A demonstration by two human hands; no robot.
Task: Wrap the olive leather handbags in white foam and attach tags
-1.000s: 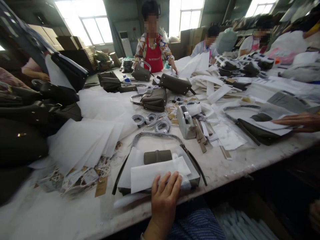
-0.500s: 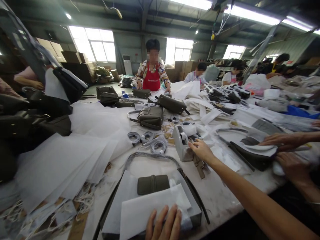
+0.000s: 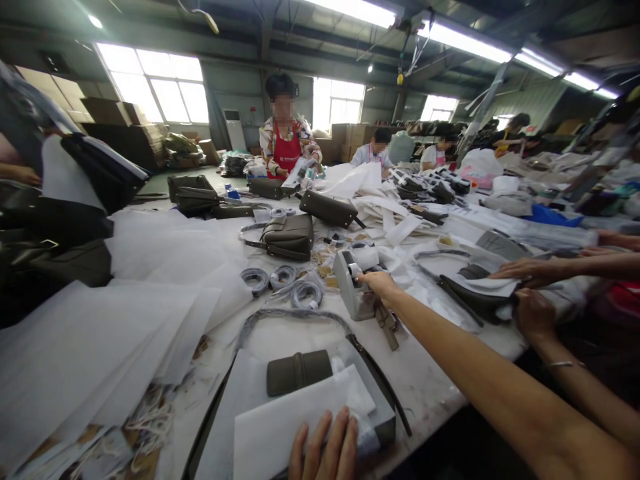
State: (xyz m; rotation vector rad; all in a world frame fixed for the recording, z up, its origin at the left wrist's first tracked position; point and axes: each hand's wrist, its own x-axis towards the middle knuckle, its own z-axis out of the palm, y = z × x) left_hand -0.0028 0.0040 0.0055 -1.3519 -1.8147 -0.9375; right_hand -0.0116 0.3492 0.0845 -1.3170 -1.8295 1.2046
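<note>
Below me, my left hand (image 3: pixel 325 447) lies with its fingers flat on a folded white paper sheet (image 3: pixel 280 420). This sheet rests on a dark olive handbag (image 3: pixel 385 433), which is covered in white wrapping. Its flap piece (image 3: pixel 299 372) shows above the sheet, and a plastic-wrapped handle (image 3: pixel 290 313) arches behind it. My right hand (image 3: pixel 379 285) reaches forward to a grey tape dispenser (image 3: pixel 350 293). Its thumb and finger are pinched together at the tape end by the white roll; the tape itself is barely visible.
Coiled wrapped straps (image 3: pixel 306 295) lie left of the dispenser. Stacked white sheets (image 3: pixel 110 340) cover the left side. Another olive bag (image 3: pixel 286 237) stands farther back. To the right, a co-worker's hands (image 3: pixel 530 273) handle another bag (image 3: pixel 475 300). Across the table stands a person in a red apron (image 3: pixel 286 155).
My right hand has closed its fingers in at the dispenser's tape. My left hand stays on the sheet. The whole view has shifted slightly to the right.
</note>
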